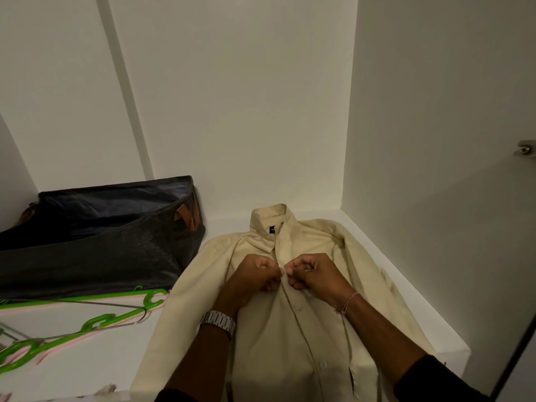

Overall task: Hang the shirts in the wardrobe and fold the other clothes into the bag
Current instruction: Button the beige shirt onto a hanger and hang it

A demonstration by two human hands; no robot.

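Observation:
A cream button-up shirt (pixel 313 323) lies flat, front up, on the white wardrobe shelf (pixel 95 364), its collar toward the back wall. My left hand (pixel 255 274) and my right hand (pixel 313 271) meet over the shirt's button placket below the collar. Each hand pinches the fabric edge there, fingers curled, thumbs nearly touching. A dark open bag (pixel 95 239) with brown handles stands to the left of the shirt. Green and pink hangers (pixel 95 317) lie in front of the bag.
White wardrobe walls close in behind and on the right (pixel 429 111). The open wardrobe door with a metal hinge (pixel 525 149) is at the far right. A bit of patterned fabric (pixel 107 390) shows at the shelf's front edge.

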